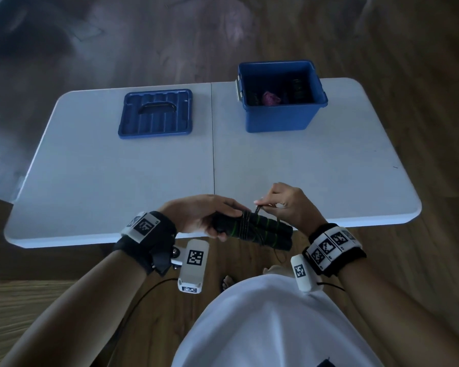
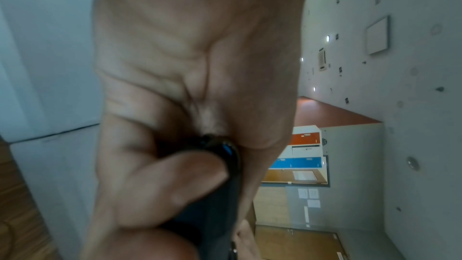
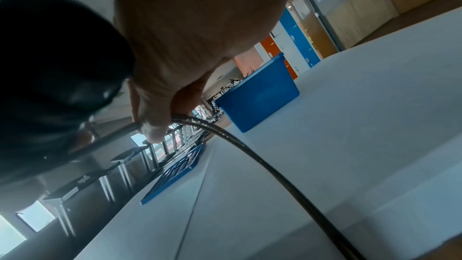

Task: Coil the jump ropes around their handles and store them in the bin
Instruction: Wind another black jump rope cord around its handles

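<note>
Over the table's near edge my left hand grips a pair of black jump rope handles with green rings, held side by side. Thin dark rope is wound round their middle. My right hand pinches a loop of that rope just above the handles; in the right wrist view the rope arcs down from my fingertips. The left wrist view shows my fingers curled round a black handle. The open blue bin stands at the far right with dark rope bundles and something purple inside.
The blue bin lid lies upside down at the far left of the white folding table. A rope tail dangles below the handles, off the table edge. Wooden floor surrounds the table.
</note>
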